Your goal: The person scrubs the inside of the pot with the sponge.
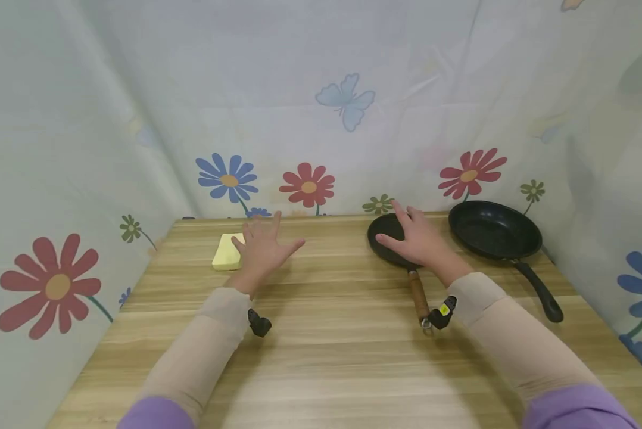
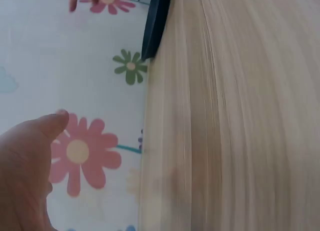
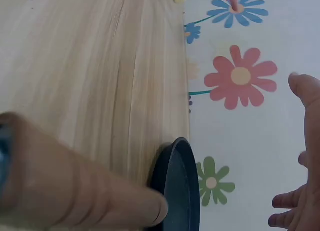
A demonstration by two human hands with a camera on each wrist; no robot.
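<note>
Both the right hand [image 1: 418,240] and the left hand [image 1: 262,249] are hovering over the wood-grain tabletop [image 1: 321,310], fingers spread and holding nothing. The right one is hanging above the small wooden-handled skillet [image 1: 389,226]; the left one is hanging well to the skillet's left, partly hiding a pale yellow sponge-like block [image 1: 227,251] in the head view. Just right of the skillet, a larger black frying pan [image 1: 492,229] is resting. For a sound grasp, wrapping the fingers round the skillet's wooden handle [image 1: 418,295] would probably be steadier than pinching its rim; keeping the black wrist camera [image 1: 442,313] clear of that handle seems wise. The skillet is lying flat, open side up, its handle pointing toward the person and slightly rightward, its long axis running lengthwise along that handle.
</note>
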